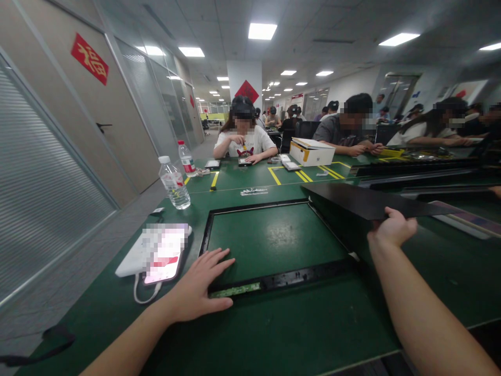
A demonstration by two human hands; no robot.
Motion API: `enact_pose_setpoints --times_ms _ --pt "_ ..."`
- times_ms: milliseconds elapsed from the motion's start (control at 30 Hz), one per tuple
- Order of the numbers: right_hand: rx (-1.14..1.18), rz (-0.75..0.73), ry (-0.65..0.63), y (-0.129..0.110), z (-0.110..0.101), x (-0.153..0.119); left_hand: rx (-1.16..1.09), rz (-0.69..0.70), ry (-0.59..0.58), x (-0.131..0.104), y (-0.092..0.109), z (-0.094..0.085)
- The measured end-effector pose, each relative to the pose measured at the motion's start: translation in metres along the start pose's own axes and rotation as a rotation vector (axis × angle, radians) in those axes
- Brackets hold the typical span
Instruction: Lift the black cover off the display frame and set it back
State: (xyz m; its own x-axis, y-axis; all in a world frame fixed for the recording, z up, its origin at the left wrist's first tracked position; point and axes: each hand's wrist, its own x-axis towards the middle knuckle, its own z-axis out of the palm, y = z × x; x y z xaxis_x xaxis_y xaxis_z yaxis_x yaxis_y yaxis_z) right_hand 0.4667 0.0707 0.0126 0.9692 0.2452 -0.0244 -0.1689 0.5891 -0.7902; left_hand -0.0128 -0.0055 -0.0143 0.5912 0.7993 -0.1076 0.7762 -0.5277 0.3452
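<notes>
The right hand (391,230) clamped a tilted panel (364,201), seemingly supporting it; leftward, the left hand (204,277) splayed over a frame (305,277); steadiness seemed needed next.

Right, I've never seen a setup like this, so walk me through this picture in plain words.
There is no machine here, just a person's two bare hands, seen by a camera worn on that person's head, looking forward and down.

On the green table lies a flat black frame, with a green circuit strip along its near side. The left hand is spread over the frame's near left corner, holding nothing up. The right hand holds a thin black panel by its edge, tilted above the table to the right of the frame.

To the left are a lit phone with a white cable and two bottles. Across the table sits another person.
</notes>
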Motion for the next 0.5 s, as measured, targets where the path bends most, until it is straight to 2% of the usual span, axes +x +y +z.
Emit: enact_pose_setpoints --times_ms 267,500 --pt "-0.063 0.067 0.007 0.007 -0.001 0.005 0.017 0.057 0.061 0.001 -0.013 0.009" --pt "-0.197 0.146 0.058 0.009 -0.003 0.009 0.025 0.021 0.014 0.001 -0.007 0.004"
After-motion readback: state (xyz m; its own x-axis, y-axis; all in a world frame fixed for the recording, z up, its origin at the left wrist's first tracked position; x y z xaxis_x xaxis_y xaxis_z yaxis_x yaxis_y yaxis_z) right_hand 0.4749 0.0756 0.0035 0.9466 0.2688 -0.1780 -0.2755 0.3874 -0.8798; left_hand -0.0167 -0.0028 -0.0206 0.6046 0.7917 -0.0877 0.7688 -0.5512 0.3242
